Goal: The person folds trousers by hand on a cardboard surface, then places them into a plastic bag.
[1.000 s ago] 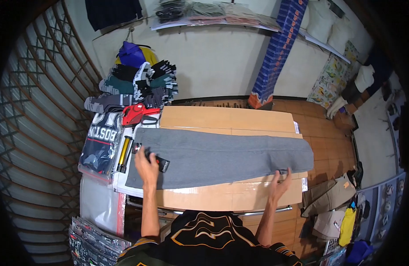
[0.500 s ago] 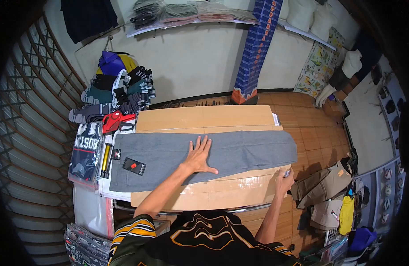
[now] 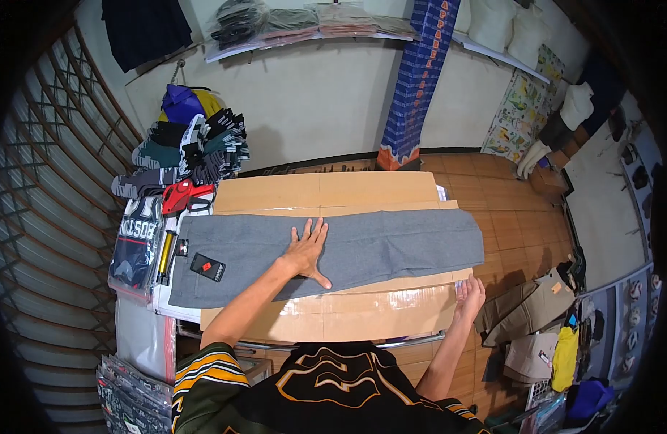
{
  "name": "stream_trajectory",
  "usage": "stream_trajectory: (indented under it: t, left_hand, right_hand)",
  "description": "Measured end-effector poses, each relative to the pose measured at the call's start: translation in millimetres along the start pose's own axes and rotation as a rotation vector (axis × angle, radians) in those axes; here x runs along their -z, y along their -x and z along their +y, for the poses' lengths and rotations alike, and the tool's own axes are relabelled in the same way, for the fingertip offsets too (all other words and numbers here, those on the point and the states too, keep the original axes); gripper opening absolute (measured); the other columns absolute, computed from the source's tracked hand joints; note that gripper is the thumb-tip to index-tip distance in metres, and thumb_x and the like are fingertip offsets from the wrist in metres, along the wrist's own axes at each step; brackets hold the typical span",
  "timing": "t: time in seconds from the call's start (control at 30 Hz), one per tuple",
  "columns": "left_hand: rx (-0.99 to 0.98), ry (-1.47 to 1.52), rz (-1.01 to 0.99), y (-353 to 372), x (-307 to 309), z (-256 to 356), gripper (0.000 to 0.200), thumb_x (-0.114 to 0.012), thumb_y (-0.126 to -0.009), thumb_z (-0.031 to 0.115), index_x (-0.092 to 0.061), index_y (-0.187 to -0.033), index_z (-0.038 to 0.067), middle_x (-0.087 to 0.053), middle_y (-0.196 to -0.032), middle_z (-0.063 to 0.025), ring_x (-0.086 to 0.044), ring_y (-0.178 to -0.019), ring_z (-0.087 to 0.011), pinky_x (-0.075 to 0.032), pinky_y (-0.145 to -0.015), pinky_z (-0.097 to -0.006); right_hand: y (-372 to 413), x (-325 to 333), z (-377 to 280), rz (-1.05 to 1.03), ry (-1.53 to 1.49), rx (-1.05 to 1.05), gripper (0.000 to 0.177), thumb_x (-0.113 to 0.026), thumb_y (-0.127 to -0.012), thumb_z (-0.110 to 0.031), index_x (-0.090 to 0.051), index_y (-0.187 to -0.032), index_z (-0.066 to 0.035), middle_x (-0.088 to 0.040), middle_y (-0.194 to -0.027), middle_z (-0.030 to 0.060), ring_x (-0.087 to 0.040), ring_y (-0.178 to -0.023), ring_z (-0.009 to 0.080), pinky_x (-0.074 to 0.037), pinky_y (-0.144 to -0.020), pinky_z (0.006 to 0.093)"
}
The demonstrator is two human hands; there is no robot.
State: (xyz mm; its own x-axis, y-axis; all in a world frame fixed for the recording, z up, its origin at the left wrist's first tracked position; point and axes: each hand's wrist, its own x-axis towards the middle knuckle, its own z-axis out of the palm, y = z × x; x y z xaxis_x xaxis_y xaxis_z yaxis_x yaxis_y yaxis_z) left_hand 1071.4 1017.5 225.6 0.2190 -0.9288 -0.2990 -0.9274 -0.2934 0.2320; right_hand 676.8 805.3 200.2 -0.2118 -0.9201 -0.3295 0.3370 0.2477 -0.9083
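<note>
The left hand (image 3: 304,253) is lying open on the grey garment (image 3: 391,242), perhaps keeping it flat; the right hand (image 3: 470,296) is bending near the garment's right end, its grip I cannot tell. Under the garment cardboard (image 3: 377,318) is lying, probably giving firm support; a black tag (image 3: 207,266) is resting on the garment's left part

Black tag (image 3: 207,265) with illegibly small lettering (image 3: 218,271)

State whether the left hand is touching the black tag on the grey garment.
Apart: the head view shows a stretch of the grey garment between the left hand and the black tag.
</note>
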Motion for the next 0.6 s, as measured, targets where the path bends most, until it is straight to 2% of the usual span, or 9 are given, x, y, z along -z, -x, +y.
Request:
stream_trajectory:
  t: [0.13,0.2,0.33,0.4,0.43,0.53,0.57,0.6]
  left_hand:
    - [-0.019,-0.02,-0.041,1.1,2.4,-3.2,0.174,-0.09,-0.03,0.074,0.001,-0.157,-0.004,0.003,-0.165,-0.0263,0.002,-0.152,-0.0461,-0.009,-0.116,-0.073]
    - [-0.017,-0.03,-0.057,0.7,3.3,-2.6,0.175,-0.09,-0.03,0.073,0.002,-0.157,-0.003,0.004,-0.165,-0.0263,0.003,-0.152,-0.0456,-0.009,-0.116,-0.0733]
    - [-0.006,-0.046,-0.075,-0.5,5.6,0.0,0.177,-0.09,-0.029,0.073,0.005,-0.157,-0.003,0.005,-0.165,-0.0264,0.005,-0.152,-0.0454,-0.009,-0.115,-0.0742]
    - [0.007,-0.048,-0.082,-0.1,6.2,2.0,0.177,-0.09,-0.028,0.073,0.006,-0.157,-0.002,0.006,-0.165,-0.0263,0.005,-0.152,-0.0454,-0.009,-0.115,-0.0744]
    - [0.009,-0.054,-0.083,-0.1,6.4,2.6,0.178,-0.091,-0.028,0.072,0.007,-0.157,-0.001,0.006,-0.165,-0.0261,0.004,-0.152,-0.0456,-0.009,-0.115,-0.0746]
    - [0.004,-0.062,-0.082,0.7,8.2,1.2,0.177,-0.09,-0.029,0.073,0.008,-0.157,-0.001,0.005,-0.165,-0.0269,0.004,-0.152,-0.0469,-0.009,-0.114,-0.0752]
    - [-0.011,-0.065,-0.086,1.7,8.6,0.5,0.176,-0.09,-0.031,0.073,0.008,-0.157,-0.001,0.004,-0.164,-0.028,0.003,-0.151,-0.048,-0.009,-0.114,-0.0756]
    - [-0.003,-0.063,-0.081,2.3,7.9,0.1,0.176,-0.09,-0.031,0.073,0.008,-0.157,-0.001,0.004,-0.164,-0.028,0.003,-0.151,-0.048,-0.009,-0.114,-0.0756]
  right_hand:
    - [15.7,-6.8,-21.4,-0.094,-0.109,0.01,0.052,-0.072,-0.089,-0.018,-0.051,-0.132,0.001,-0.063,-0.11,0.0115,-0.064,-0.093,0.0186,-0.053,-0.087,0.0314]
    - [28.0,-14.6,-31.7,-0.159,-0.173,0.007,0.041,-0.071,-0.091,-0.016,-0.055,-0.126,-0.003,-0.063,-0.105,0.0081,-0.064,-0.087,0.0178,-0.054,-0.083,0.0307]
    - [50.6,-27.8,-31.9,-0.262,-0.197,0.018,0.051,-0.072,-0.09,-0.016,-0.05,-0.134,-0.003,-0.061,-0.109,0.0076,-0.059,-0.092,0.0172,-0.05,-0.084,0.0311]
    - [77.1,-43.8,-38.9,-0.375,-0.19,0.027,0.047,-0.073,-0.089,-0.016,-0.054,-0.131,-0.005,-0.062,-0.103,0.0036,-0.059,-0.085,0.013,-0.049,-0.076,0.029]
    - [77.7,-45.6,-29.8,-0.405,-0.191,0.044,0.041,-0.073,-0.089,-0.016,-0.055,-0.124,-0.006,-0.061,-0.098,0.0012,-0.056,-0.079,0.0099,-0.046,-0.069,0.0273]
    - [112.2,-70.0,-23.3,-0.424,-0.088,0.015,0.034,-0.074,-0.088,-0.017,-0.056,-0.115,-0.007,-0.06,-0.098,0.0007,-0.053,-0.074,0.008,-0.042,-0.064,0.0235]
    - [129.8,-82.2,-19.4,-0.358,-0.07,0.044,0.024,-0.075,-0.088,-0.019,-0.059,-0.102,-0.008,-0.06,-0.091,-0.0006,-0.049,-0.069,0.006,-0.037,-0.061,0.0207]
    - [139.6,-85.6,-18.5,-0.367,-0.07,0.043,0.024,-0.075,-0.088,-0.019,-0.059,-0.102,-0.008,-0.06,-0.091,-0.0006,-0.049,-0.069,0.006,-0.037,-0.061,0.0207]
